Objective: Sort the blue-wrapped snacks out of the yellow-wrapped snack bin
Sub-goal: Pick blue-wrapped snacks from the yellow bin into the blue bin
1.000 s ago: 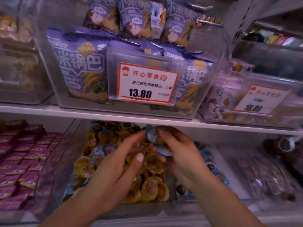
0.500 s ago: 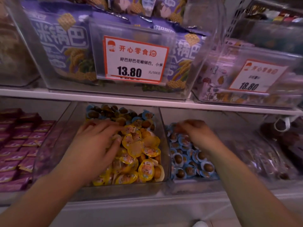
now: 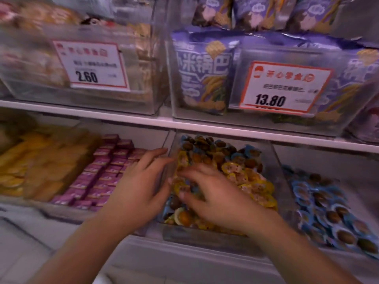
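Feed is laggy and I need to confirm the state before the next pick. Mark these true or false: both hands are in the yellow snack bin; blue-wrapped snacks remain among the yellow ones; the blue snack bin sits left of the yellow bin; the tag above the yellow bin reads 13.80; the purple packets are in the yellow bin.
1. Both hands are over the yellow snack bin: true; the left hand and right hand spread over its snacks.
2. Blue-wrapped snacks remain in it: true, mostly at the back.
3. The blue snack bin sits left: false, it is on the right.
4. The price tag reads 13.80: true.
5. The purple packets are in the yellow bin: false, they fill the bin to its left.
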Tool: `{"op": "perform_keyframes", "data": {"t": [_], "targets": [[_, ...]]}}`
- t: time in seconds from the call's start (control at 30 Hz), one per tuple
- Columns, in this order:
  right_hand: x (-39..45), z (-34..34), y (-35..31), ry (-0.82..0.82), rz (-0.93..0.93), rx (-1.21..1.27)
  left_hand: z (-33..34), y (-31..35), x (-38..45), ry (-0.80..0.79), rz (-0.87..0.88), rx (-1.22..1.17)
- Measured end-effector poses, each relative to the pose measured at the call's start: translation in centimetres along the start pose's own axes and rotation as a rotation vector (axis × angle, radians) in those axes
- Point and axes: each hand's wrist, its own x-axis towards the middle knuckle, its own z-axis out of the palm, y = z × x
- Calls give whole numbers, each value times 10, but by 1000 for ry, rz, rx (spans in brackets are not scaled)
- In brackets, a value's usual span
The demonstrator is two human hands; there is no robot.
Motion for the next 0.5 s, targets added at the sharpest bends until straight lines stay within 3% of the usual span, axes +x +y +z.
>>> {"op": "perform_keyframes", "data": {"t": [0.1, 0.3, 0.5], "targets": [[13, 24, 0, -98, 37, -180, 0, -6, -6, -9, 8, -29], [33, 9, 33, -290, 212, -273, 0, -6, -7, 16, 11, -37], [43, -12, 42, -396, 293, -189, 3, 1, -9, 17, 11, -40]]}}
